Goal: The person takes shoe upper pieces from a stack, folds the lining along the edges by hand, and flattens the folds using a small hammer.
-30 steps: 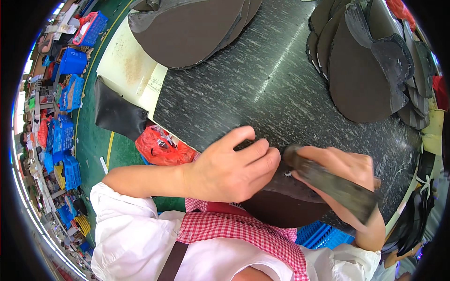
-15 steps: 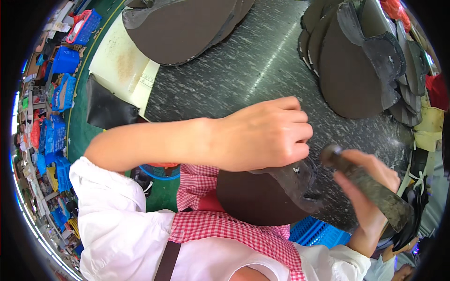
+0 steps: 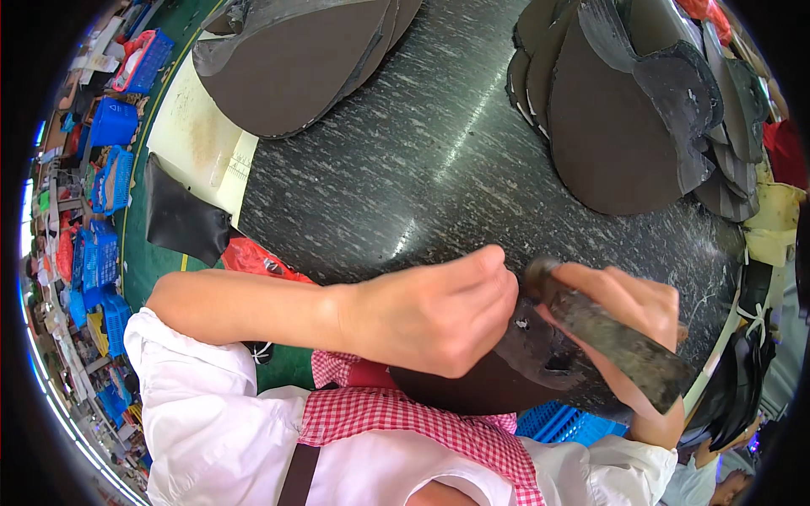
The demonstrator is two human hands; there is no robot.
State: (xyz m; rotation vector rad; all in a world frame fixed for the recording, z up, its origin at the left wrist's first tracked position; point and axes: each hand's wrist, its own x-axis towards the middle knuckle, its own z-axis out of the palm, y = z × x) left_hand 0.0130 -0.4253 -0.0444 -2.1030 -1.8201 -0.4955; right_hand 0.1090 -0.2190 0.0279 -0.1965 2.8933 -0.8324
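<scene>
My left hand [image 3: 443, 316] is closed into a fist above a dark brown rounded flat piece [image 3: 460, 386]. Whatever its fingers may hold is hidden beneath them. A hammer [image 3: 620, 341] with a worn metal head is gripped in my right hand [image 3: 629, 299]. Its round face is close to my left fingers, over the piece's shiny black part, and I cannot tell whether it touches. The hammer's handle is hidden. The brown piece lies at the near edge of the dark speckled table [image 3: 380, 160], partly covered by both hands.
Stacks of similar brown pieces lie at the far left [image 3: 295, 72] and far right [image 3: 612, 135]. A black sheet [image 3: 186, 211] hangs by the table's left side. Blue baskets [image 3: 101, 244] line the floor at left, and another blue basket [image 3: 565, 426] stands below the near edge.
My left fist has come lower, nearer to me and slightly left. My right hand has brought the hammer left, closer to the left fist. The view has shifted a little.
</scene>
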